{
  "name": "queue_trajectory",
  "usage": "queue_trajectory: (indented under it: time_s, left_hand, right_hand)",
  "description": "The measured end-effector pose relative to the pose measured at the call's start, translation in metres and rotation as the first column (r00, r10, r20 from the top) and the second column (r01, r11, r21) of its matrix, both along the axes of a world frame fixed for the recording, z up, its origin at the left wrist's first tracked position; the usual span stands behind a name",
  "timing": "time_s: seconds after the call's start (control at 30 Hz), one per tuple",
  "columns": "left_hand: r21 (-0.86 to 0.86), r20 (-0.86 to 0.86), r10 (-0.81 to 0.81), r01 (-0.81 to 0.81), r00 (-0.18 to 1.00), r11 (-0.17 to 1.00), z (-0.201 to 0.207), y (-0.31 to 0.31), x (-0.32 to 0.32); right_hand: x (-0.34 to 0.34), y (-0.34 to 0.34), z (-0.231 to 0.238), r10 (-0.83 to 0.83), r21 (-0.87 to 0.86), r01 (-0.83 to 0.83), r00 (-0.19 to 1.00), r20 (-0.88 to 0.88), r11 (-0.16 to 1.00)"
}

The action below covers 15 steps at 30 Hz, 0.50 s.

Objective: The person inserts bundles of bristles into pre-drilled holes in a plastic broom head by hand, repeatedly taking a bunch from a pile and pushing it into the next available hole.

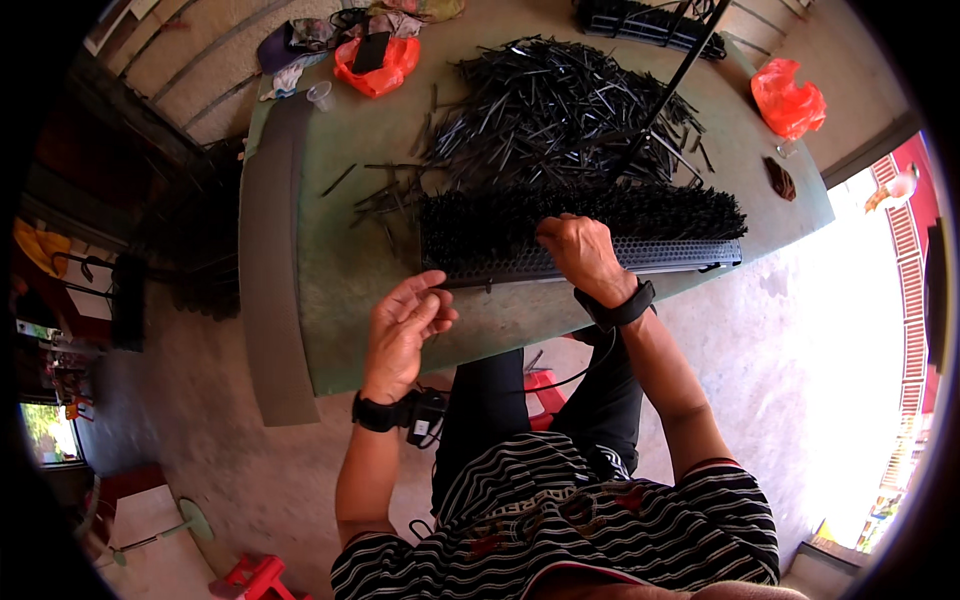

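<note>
A long black perforated panel [640, 252] lies near the table's front edge, its far part densely covered with upright black bristle-like strips [680, 212]. Over its middle, my right hand [580, 252] is closed with fingertips pinched at the edge of the bristles; whatever is between them is too small to make out. My left hand [408, 325] hovers by the panel's left end, index finger extended and the others loosely curled, with nothing visible in it. Behind the panel spreads a large heap of loose black strips [540, 105], some scattered to its left.
A thin black pole [690, 65] slants above the heap. The green table [330, 270] holds a red plastic bag [400, 68] with a dark phone [371, 52], a clear cup [320, 96], another red bag [790, 100] and a second bristled piece [650, 30]. A cable [560, 384] hangs between my wrists.
</note>
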<state>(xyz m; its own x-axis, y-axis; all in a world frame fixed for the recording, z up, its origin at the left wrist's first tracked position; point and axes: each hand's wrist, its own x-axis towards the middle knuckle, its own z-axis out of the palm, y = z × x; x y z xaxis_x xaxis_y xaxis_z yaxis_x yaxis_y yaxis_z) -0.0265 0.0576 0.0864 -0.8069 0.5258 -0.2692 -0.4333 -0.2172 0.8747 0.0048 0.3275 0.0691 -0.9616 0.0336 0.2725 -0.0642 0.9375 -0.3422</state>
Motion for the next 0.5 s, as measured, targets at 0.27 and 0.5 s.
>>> queue_trajectory:
  time_s: [0.27,0.5]
  left_hand:
    - [-0.312,-0.356,-0.075,-0.043,0.932,0.949,0.112,-0.07,-0.027]
    - [-0.431,-0.59,-0.118,-0.188,0.799,0.882,0.211,-0.097,-0.062]
  right_hand:
    - [0.075,0.043,0.015,0.007,-0.342,0.056,0.984,0.18,0.938]
    - [0.149,0.083,0.008,-0.196,-0.308,0.309,0.917,0.348,0.9]
